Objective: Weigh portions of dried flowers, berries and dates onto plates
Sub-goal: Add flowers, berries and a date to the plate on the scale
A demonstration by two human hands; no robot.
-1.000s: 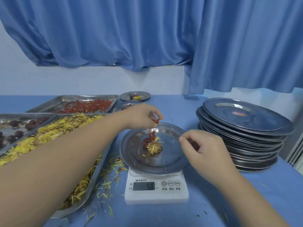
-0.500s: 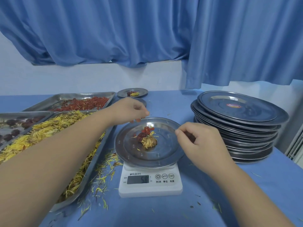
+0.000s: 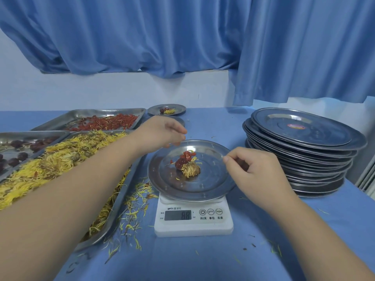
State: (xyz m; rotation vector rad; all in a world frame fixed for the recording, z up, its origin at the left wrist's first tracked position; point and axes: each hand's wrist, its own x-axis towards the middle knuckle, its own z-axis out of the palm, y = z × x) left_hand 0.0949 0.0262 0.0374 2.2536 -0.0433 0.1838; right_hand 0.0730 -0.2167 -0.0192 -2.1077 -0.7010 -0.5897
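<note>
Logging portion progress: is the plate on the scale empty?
No, the plate on the scale holds a dried yellow flower, a date and red berries.

Cannot read the blurred digits on the white digital scale. Cannot tell whether the motion-blurred left hand or curled right hand holds anything.

The scale's display reads 88, with "oz" printed just to its right. Its three buttons are captioned 开/关, 单位 and 去皮; the middle one is marked g/oz. A red sticker on the top stacked plate cannot be read.
</note>
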